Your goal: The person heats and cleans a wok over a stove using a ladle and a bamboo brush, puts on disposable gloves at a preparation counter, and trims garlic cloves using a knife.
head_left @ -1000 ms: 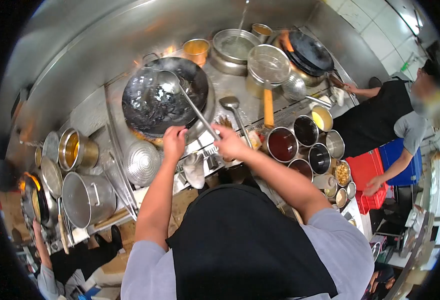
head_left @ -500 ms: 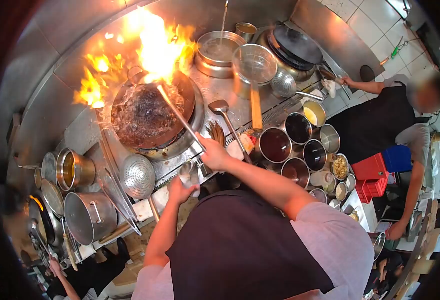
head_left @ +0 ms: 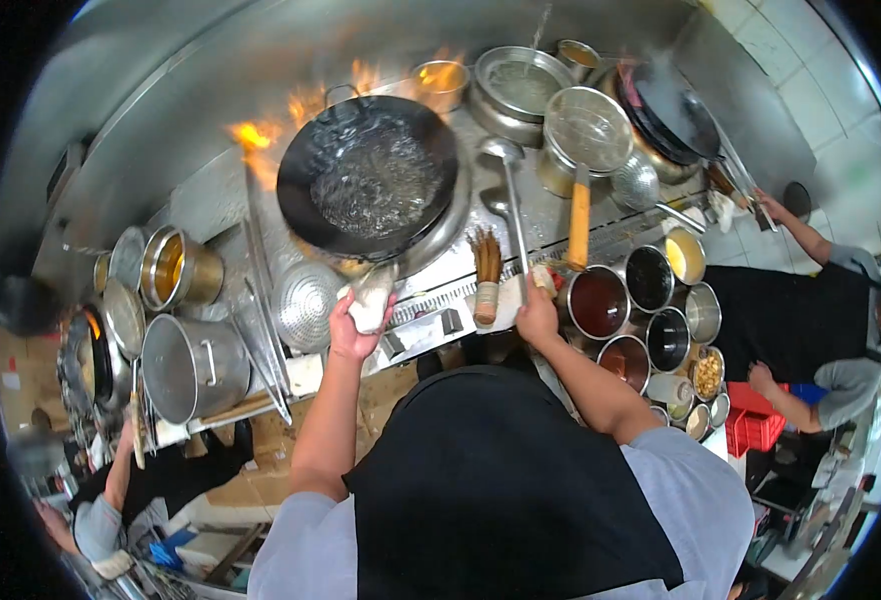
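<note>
My left hand (head_left: 359, 328) is closed on a folded white cloth (head_left: 369, 303) at the near rim of a black wok (head_left: 296, 190). Clear bubbling liquid (head_left: 381, 185) fills the wok's middle. Whether the cloth wraps a wok handle is hidden. My right hand (head_left: 538, 315) grips the lower end of a long metal ladle (head_left: 514, 210), whose bowl points away from me. A spatula (head_left: 497, 203) lies partly behind the ladle. Left of the ladle handle is a bamboo brush (head_left: 486, 270). A perforated skimmer (head_left: 309, 305) rests left of the cloth.
Flames (head_left: 256, 135) rise behind the wok. A strainer (head_left: 589, 130) sits over a pot to the right, near sauce containers (head_left: 599, 302). A large pot (head_left: 176, 370) stands at left. One co-worker (head_left: 791, 320) is at right, another (head_left: 151, 490) at lower left.
The tall flames have shrunk, and the wok sits more level. My right hand has moved right with the ladle, away from the wok. My left hand still holds the cloth.
</note>
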The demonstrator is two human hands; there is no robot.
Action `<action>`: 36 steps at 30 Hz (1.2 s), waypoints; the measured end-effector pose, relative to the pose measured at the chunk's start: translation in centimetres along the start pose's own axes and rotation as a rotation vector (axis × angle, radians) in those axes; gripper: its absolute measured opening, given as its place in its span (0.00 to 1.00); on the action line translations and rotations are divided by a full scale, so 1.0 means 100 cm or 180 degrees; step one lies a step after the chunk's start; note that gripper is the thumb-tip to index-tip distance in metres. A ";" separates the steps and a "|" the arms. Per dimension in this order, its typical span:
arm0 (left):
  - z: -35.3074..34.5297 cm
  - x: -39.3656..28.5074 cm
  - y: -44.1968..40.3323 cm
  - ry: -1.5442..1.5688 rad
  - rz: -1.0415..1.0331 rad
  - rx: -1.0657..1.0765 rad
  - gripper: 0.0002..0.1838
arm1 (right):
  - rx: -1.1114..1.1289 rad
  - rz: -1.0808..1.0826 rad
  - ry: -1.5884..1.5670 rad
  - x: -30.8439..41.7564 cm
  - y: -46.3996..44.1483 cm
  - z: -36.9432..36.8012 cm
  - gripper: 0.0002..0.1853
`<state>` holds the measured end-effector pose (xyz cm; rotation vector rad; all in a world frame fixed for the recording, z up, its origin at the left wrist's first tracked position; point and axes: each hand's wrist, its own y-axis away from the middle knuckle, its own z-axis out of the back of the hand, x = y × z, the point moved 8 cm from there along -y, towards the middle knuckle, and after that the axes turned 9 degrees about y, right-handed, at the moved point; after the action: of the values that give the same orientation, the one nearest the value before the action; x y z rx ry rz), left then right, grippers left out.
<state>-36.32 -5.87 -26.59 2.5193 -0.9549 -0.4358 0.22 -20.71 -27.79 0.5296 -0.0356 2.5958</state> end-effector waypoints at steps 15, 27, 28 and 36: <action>-0.066 0.015 0.036 -0.0849 -0.0757 0.0785 0.27 | 0.0917 0.1621 -0.1928 0.281 -0.001 0.056 0.27; -0.048 0.014 0.046 -0.1016 -0.1369 0.0242 0.22 | 0.1738 0.0973 -0.2748 0.291 -0.009 -0.002 0.21; -0.047 0.014 0.045 -0.0954 -0.1338 0.0109 0.21 | 0.1904 0.0837 -0.3110 0.290 -0.012 -0.005 0.23; -0.050 -0.007 -0.010 -0.0274 -0.1058 -0.0259 0.27 | 0.0096 0.0792 -0.1646 0.212 -0.039 0.017 0.31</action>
<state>-34.17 -3.38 -22.66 2.6062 -0.5324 -0.6726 -14.42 -7.79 -18.57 1.2641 -0.2476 2.6201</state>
